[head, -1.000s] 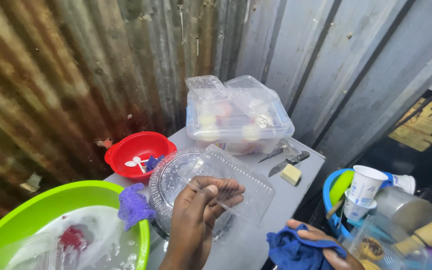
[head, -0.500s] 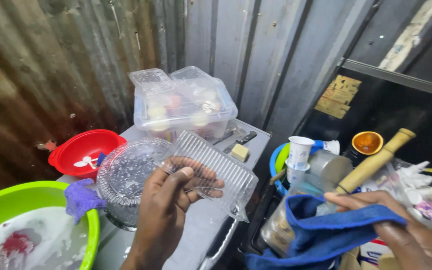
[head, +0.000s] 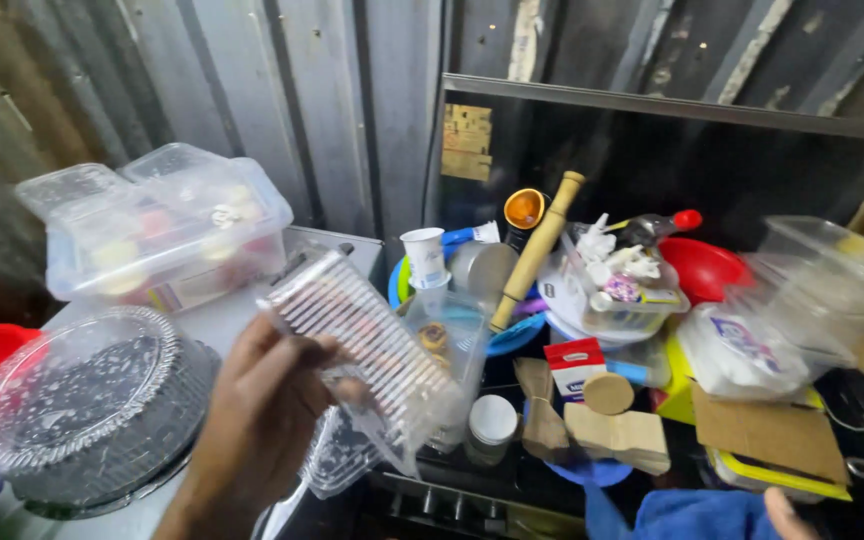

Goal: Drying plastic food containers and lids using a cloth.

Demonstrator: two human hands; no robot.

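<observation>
Clear ribbed plastic tray [head: 357, 345] pinched in left hand [head: 252, 420], lifted off table [head: 222, 320].
Right hand [head: 787, 512] barely visible at blue cloth [head: 697, 515], grip unclear; domed cake container [head: 82, 400] sits wet, cloth not yet on tray.

The left hand [head: 257, 420] grips a clear ribbed plastic clamshell container [head: 367, 345], tilted, above the right edge of the grey table [head: 227, 320]. At the table's left edge a round clear domed lid [head: 77, 395] sits on a dark base. A lidded clear storage box [head: 157, 225] stands at the back edge. The right hand [head: 787, 512], only partly seen, touches a blue cloth [head: 697, 515]. A wooden rolling pin [head: 537, 250] leans among cluttered containers.
</observation>
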